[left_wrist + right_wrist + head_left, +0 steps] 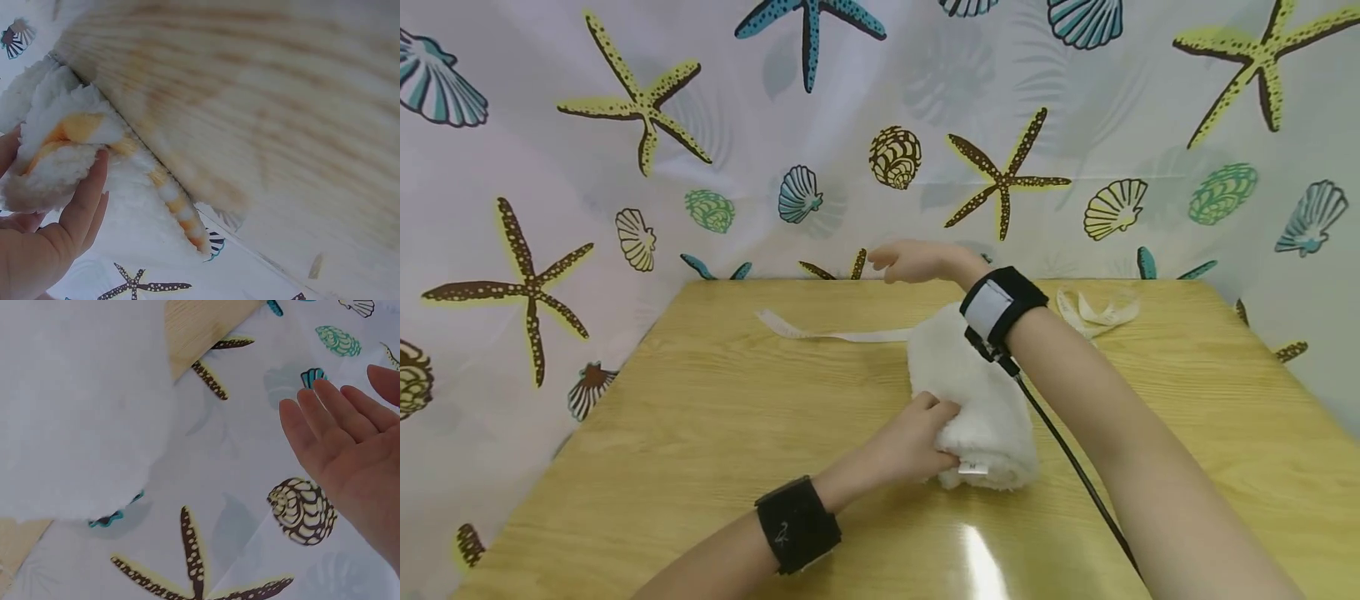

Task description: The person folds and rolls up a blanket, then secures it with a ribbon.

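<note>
White fluffy towel (970,400) laid rolled at frame centre on table (700,433). Near end pinched by left hand (910,442), fingers (87,200) curled round pile, forearm angled in from lower left. Right hand (917,260) held above towel's far end, fingers (325,419) straight, relaxed, nothing held. Tape measure (835,333) seen behind towel.

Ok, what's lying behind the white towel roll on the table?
Behind the white towel roll, a pale measuring tape runs left across the table, and more of it is bunched at the far right. The roll and the right hand hide the stretch between.
</note>
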Available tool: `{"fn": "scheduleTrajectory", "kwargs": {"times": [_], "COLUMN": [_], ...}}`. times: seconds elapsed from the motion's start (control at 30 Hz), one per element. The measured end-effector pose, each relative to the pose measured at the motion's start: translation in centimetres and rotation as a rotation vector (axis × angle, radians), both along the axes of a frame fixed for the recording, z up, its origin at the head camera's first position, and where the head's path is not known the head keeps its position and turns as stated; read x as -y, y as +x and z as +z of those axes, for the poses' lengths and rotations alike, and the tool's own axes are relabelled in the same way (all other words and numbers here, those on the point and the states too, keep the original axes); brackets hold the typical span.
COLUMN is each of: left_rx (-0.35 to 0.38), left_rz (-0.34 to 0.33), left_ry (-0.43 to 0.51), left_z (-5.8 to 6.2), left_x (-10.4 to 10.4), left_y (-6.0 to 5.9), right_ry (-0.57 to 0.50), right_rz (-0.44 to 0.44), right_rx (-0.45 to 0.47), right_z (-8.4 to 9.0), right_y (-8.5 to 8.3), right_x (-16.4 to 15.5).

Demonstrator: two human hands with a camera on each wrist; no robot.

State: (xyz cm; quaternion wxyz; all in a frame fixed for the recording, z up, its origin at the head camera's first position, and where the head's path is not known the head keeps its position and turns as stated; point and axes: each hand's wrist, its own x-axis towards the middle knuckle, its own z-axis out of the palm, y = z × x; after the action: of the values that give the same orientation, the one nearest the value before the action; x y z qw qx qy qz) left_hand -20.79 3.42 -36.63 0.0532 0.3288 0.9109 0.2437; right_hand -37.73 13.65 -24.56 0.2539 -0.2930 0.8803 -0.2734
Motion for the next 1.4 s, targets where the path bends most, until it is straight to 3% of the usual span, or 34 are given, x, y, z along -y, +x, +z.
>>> {"fn": "scheduleTrajectory", "kwargs": {"times": [0.2,0.37,0.5,0.63,0.83,1.03,1.1,1.2,1.3,1.4], "left_rx": [0.027,0.058,0.087,0.083,0.083,0.172,0.214,0.214,0.113,-0.005], "left_rz": [0.008,0.015,0.012,-0.024,-0.053,-0.031,0.007,0.102,0.222,0.333], "left_ry": [0.026,0.031,0.020,0.006,0.021,0.119,0.164,0.191,0.053,-0.215], "left_z": [0.1,0.1,0.0,0.1,0.6,1.6,2.1,2.6,2.1,0.6], "left_x": [0.1,0.0,0.0,0.3,1.0,1.9,2.5,3.7,5.2,7.5], "left_y": [0.2,0.3,0.1,0.1,0.5,0.4,-0.5,-3.6,-8.2,-12.3], "right_ry": [0.001,-0.021,-0.056,-0.096,-0.153,-0.349,-0.372,-0.366,-0.373,-0.373], "right_rz": [-0.075,-0.156,-0.243,-0.273,-0.300,-0.489,-0.553,-0.602,-0.623,-0.632], "right_rx": [-0.070,-0.139,-0.246,-0.321,-0.251,0.040,0.124,0.181,0.195,0.197], "right_z": [-1.1,-2.7,-4.5,-6.3,-8.4,-9.6,-10.0,-10.5,-10.8,-10.9], "right_y": [0.4,1.9,4.4,8.6,15.1,18.1,18.6,18.9,18.9,19.0], "right_x": [-5.8,-10.4,-12.7,-13.5,-12.6,-12.5,-12.7,-12.8,-12.4,-11.6]}}
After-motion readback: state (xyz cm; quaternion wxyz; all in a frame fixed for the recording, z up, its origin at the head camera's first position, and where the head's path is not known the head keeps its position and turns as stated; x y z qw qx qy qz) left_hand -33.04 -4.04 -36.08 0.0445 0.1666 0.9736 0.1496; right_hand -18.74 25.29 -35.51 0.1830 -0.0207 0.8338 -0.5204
